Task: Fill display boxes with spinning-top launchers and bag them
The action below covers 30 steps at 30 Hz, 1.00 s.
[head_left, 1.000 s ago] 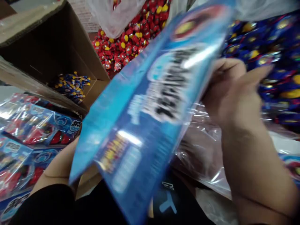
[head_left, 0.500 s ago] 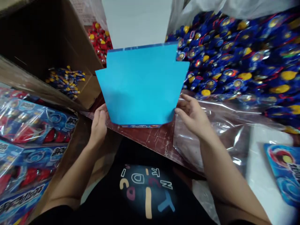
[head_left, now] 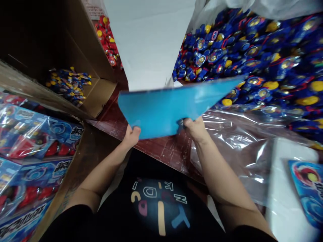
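Observation:
A bright blue card sheet is held up in front of my body, tilted, with its right side stretching out toward the blue toys. At its lower left corner my left hand is closed, the thumb lying on the blue face. My right hand grips the lower right part, thumb on the face; the fingers are behind the sheet or blurred. A white board stands upright just beyond the sheet's top edge. The reddish-brown table shows beneath.
Blue toys lie heaped at the right, red toys behind the board. An open carton at left holds small yellow-blue parts. Packaged toys fill a box at lower left. Clear plastic and a printed card lie right.
The blue sheet has tipped and turned, so its face looks narrower and its right side reaches farther right. My left hand moved rightward and my right hand inward, both now gripping its lower edge.

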Tool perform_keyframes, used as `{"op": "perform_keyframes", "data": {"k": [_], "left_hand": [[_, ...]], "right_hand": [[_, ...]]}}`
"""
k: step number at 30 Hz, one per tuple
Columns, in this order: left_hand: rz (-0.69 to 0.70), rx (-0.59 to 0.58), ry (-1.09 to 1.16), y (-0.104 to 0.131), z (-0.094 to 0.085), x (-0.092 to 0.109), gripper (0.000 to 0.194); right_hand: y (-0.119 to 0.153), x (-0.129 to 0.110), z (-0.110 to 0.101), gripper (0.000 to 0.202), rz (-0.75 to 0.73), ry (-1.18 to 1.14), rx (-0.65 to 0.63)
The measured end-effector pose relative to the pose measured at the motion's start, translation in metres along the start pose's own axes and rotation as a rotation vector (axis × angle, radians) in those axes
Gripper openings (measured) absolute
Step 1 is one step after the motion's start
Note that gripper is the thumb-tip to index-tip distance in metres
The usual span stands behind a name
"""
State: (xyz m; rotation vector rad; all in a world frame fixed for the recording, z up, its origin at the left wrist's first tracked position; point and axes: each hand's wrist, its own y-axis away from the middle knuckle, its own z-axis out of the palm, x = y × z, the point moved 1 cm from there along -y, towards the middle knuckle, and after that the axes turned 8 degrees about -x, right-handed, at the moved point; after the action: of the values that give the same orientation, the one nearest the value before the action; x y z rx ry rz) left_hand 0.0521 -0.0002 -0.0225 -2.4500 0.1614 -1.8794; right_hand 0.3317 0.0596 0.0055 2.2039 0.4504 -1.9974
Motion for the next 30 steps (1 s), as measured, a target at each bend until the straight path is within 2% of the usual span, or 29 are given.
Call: {"op": "perform_keyframes", "data": {"k": [3, 5, 7, 9, 11, 13, 15, 17, 19, 22, 24, 26, 28, 30], "left_hand": [[0.01, 0.004, -0.004, -0.012, -0.008, 0.006, 0.081], [0.071, 0.023, -0.052, -0.019, -0.016, 0.019, 0.08], [0.246, 0.082, -0.152, -0.03, -0.026, 0.042, 0.092], [0.47, 0.145, -0.292, -0.05, -0.035, 0.071, 0.099], [0.604, 0.143, -0.423, -0.081, -0.039, 0.097, 0.09], [0.603, 0.076, -0.503, -0.114, -0.037, 0.11, 0.07], [0.52, 0.017, -0.54, -0.141, -0.031, 0.106, 0.054], [0.424, 0.03, -0.584, -0.154, -0.023, 0.09, 0.055], [0.353, 0.096, -0.657, -0.156, -0.016, 0.071, 0.063], [0.306, 0.168, -0.748, -0.15, -0.009, 0.049, 0.066], [0.304, 0.169, -0.766, -0.148, -0.007, 0.043, 0.057], [0.297, 0.146, -0.754, -0.149, -0.007, 0.042, 0.048], [0.308, 0.109, -0.725, -0.148, -0.006, 0.044, 0.038], [0.381, 0.129, -0.724, -0.137, -0.004, 0.051, 0.028]], "right_hand": [[-0.012, -0.006, 0.0, 0.1, 0.055, 0.03, -0.002], [-0.015, -0.008, 0.003, 0.097, 0.1, 0.068, -0.002], [-0.013, -0.008, 0.003, 0.098, 0.14, 0.105, -0.006], [-0.01, -0.006, 0.001, 0.096, 0.174, 0.134, -0.021], [-0.008, -0.003, -0.002, 0.093, 0.202, 0.157, -0.034], [-0.008, -0.001, -0.004, 0.092, 0.219, 0.183, -0.021], [-0.008, 0.001, -0.002, 0.095, 0.221, 0.204, 0.017], [-0.008, 0.004, 0.005, 0.102, 0.195, 0.256, 0.086], [-0.008, 0.01, 0.016, 0.105, 0.118, 0.402, 0.167], [-0.006, 0.02, 0.032, 0.087, -0.008, 0.701, 0.218], [-0.004, 0.023, 0.039, 0.076, -0.071, 0.836, 0.147], [-0.006, 0.02, 0.042, 0.066, -0.127, 0.936, 0.022], [-0.016, 0.009, 0.043, 0.055, -0.166, 1.003, -0.07], [-0.035, -0.007, 0.043, 0.05, -0.183, 1.048, -0.093]]}}
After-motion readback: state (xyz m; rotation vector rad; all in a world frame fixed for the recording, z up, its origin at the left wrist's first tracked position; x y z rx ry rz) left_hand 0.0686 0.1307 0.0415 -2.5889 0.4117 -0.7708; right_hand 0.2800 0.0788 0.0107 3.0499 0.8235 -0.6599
